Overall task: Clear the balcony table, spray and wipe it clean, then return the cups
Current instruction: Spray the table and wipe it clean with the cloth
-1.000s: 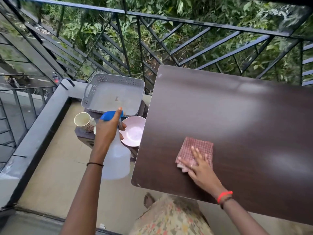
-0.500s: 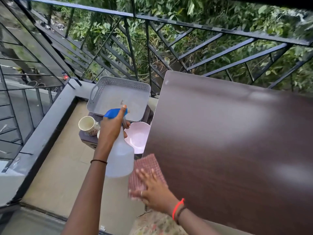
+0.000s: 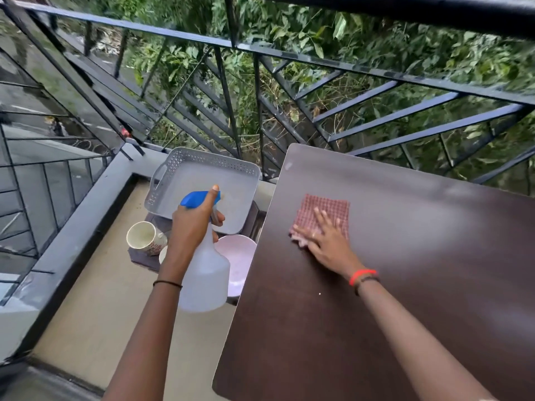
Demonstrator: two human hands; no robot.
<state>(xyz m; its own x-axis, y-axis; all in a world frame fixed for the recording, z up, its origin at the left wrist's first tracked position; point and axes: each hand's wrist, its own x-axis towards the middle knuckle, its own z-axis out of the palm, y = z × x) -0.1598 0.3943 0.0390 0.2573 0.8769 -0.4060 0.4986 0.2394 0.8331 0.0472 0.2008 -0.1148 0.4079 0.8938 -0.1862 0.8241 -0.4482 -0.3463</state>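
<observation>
The dark brown balcony table [image 3: 405,285] fills the right half of the view. My right hand [image 3: 327,241] presses flat on a red checked cloth [image 3: 327,211] near the table's far left part. My left hand [image 3: 194,224] grips a translucent spray bottle [image 3: 207,276] with a blue head, held in the air left of the table. Below it, on a low dark stand, sit a white patterned cup [image 3: 144,238], a pink bowl [image 3: 238,256] and a second cup [image 3: 163,254], mostly hidden by my left wrist.
A grey perforated tray [image 3: 185,180] rests on the low stand [image 3: 142,260] beyond the cups. A black metal railing [image 3: 289,53] runs round the balcony, close behind the table. A grey ledge [image 3: 86,209] borders the tan floor [image 3: 115,314] at the left.
My right hand with the cloth went from the table's near left edge up to its far left part. The spray bottle stayed in my left hand, nearly still.
</observation>
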